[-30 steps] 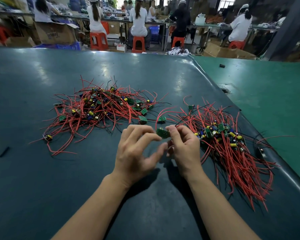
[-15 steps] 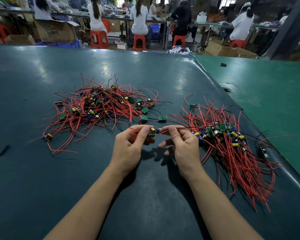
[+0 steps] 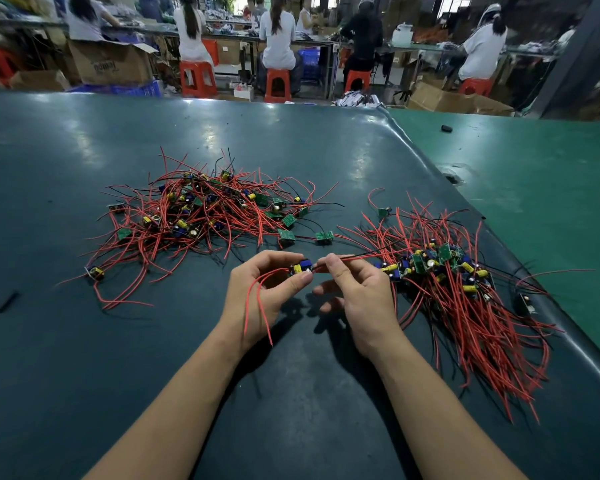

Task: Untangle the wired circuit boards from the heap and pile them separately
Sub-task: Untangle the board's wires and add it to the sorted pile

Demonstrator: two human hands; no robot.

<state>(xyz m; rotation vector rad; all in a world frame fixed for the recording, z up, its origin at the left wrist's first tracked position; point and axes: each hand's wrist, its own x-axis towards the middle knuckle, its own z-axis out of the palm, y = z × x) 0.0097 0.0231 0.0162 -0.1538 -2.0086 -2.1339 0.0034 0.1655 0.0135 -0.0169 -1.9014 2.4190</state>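
Since half a second back the red wires have swung out of the left pinch and now droop across the left palm toward the lower middle of the frame. The left hand [image 3: 274,292] has its fingers [image 3: 300,278] clenched on one small circuit board [image 3: 301,265], blue and yellow parts up, held just above the bench [image 3: 84,358] at frame centre. The right hand [image 3: 355,299] sits touching-close beside it, thumb and forefinger nipped on the board's other leads [image 3: 357,257], which run out rightward, near level, toward the sorted pile [image 3: 465,292] at centre right. So the board's long line lies left to right, and the right hand is the nearer one to that pile; I'd judge the drop goes that way. The tangled heap [image 3: 205,213] lies in the upper left of centre, well apart from both hands. Two loose green boards [image 3: 305,235] rest just beyond the knuckles, clear of the path. What may snag: the drooping red wires [image 3: 257,306] over the left wrist, and the pile's own splayed leads. Other people sit at far tables along the top edge.
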